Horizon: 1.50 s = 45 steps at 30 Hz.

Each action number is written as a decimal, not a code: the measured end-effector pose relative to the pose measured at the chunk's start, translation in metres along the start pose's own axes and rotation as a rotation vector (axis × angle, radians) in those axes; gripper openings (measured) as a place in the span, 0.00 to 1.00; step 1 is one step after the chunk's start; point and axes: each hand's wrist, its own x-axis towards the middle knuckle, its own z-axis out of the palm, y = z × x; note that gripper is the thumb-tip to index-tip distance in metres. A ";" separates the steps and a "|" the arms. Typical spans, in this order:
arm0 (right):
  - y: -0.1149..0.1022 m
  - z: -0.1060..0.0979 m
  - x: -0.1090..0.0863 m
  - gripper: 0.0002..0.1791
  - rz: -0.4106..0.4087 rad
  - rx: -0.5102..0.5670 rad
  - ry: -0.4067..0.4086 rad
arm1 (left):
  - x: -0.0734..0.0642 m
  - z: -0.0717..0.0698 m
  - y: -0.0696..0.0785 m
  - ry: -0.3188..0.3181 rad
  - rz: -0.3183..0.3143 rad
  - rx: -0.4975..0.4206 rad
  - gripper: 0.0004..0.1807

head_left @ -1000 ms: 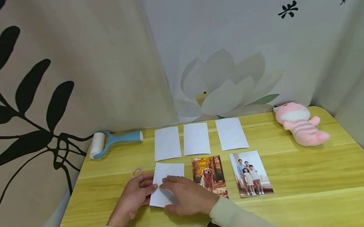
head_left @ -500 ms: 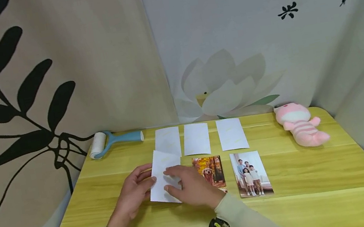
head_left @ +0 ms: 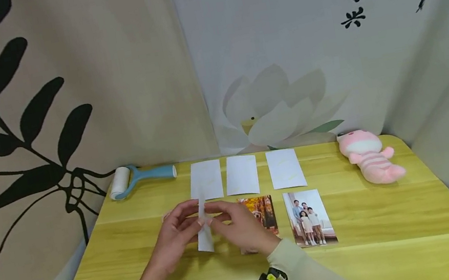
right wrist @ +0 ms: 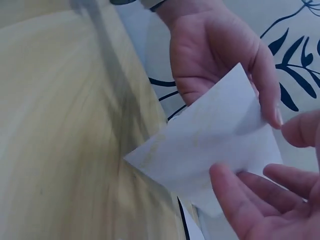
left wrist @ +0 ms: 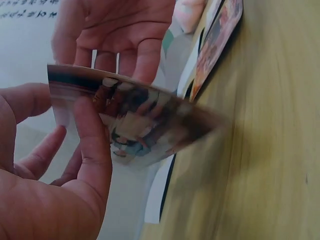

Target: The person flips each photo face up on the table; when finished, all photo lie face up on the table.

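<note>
Over a wood-grain desk (head_left: 362, 268), your left grip (head_left: 171, 240) grasps a photo print (head_left: 205, 238), its thumb (left wrist: 92, 142) set across the pictured face, while your right grip (head_left: 245, 225) meets the print from the opposite side, fingers at the white back; whether that right grip pinches the print or merely touches it, you cannot tell from these views. The print stands between your two grips, raised off the desk and seen almost edge-on from the head; its picture is blurred in the left wrist view, and its white back carries faint yellowish marks in the right wrist view. Partly hidden behind your right grip lies a photo of a golden dog (head_left: 265, 210) among autumn leaves, and just to the right of that grip, fully in sight, a family portrait (head_left: 310, 219) of four people. Beyond both grips, three cards (head_left: 241, 176) rest in a row, white sides up, the leftmost straight past the held print. Farther off, beyond and left of your left grip, sits a blue-handled lint roller (head_left: 151, 174); well to the right of your right grip, a pink striped plush toy (head_left: 373, 162) lies near the far corner.
</note>
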 end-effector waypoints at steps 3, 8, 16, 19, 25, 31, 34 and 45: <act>0.000 0.000 -0.002 0.24 0.037 0.135 -0.014 | -0.002 0.004 0.001 -0.002 -0.008 0.028 0.29; 0.001 -0.001 -0.003 0.26 0.086 0.318 -0.013 | -0.001 0.011 0.002 0.014 0.022 0.131 0.28; 0.006 -0.022 0.003 0.24 0.121 0.324 0.005 | 0.014 0.028 0.002 0.038 0.110 0.258 0.26; 0.006 -0.027 0.004 0.23 0.124 0.289 -0.012 | 0.017 0.031 0.001 0.050 0.122 0.284 0.26; 0.007 -0.035 0.004 0.22 0.116 0.252 -0.062 | 0.021 0.033 -0.003 0.057 0.141 0.315 0.26; 0.008 -0.045 0.002 0.21 0.130 0.237 0.007 | 0.029 0.028 -0.002 0.044 0.170 0.351 0.23; 0.010 -0.046 0.004 0.21 0.128 0.259 0.031 | 0.032 0.023 -0.003 0.078 0.132 0.338 0.23; 0.004 -0.037 0.000 0.21 0.121 0.264 0.085 | 0.026 -0.005 -0.008 0.187 0.034 0.315 0.23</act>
